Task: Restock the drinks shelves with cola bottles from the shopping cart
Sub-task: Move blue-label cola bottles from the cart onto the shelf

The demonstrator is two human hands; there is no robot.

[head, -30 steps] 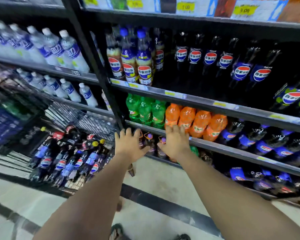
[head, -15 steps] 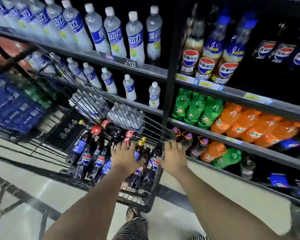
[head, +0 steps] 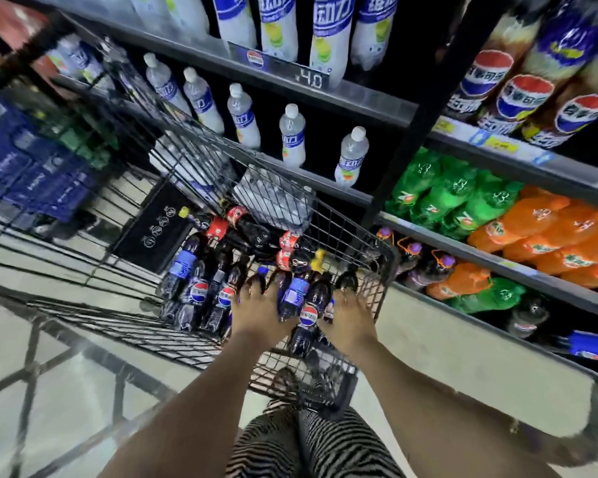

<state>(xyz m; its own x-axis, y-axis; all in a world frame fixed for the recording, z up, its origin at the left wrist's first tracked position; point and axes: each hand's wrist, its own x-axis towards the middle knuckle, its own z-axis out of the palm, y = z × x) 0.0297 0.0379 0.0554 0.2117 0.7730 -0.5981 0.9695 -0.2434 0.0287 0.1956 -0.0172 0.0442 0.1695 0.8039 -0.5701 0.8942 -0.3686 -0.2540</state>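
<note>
Shopping cart point(head: 353, 220) with cola bottles point(head: 201, 288) heaped on their sides at its near end. The bottles are judged full, hence fairly heavy for their size, stiff under pressure, smooth-walled and possibly slippery. A hold round the body just below the shoulder is advised, or at the neck under the cap. The left hand point(head: 256, 313) is shown with fingers extended and spread, the tips laid on the dark bottles directly beneath it, nothing plainly gripped. One blue-labelled bottle point(head: 306, 305) lies between the two hands, just beside each. The right hand point(head: 351, 320) is set by the cart's right wall, its fingertips hidden among bottles. Its grip cannot be told. The drinks shelves point(head: 518, 157) stand to the right, near the cart.
</note>
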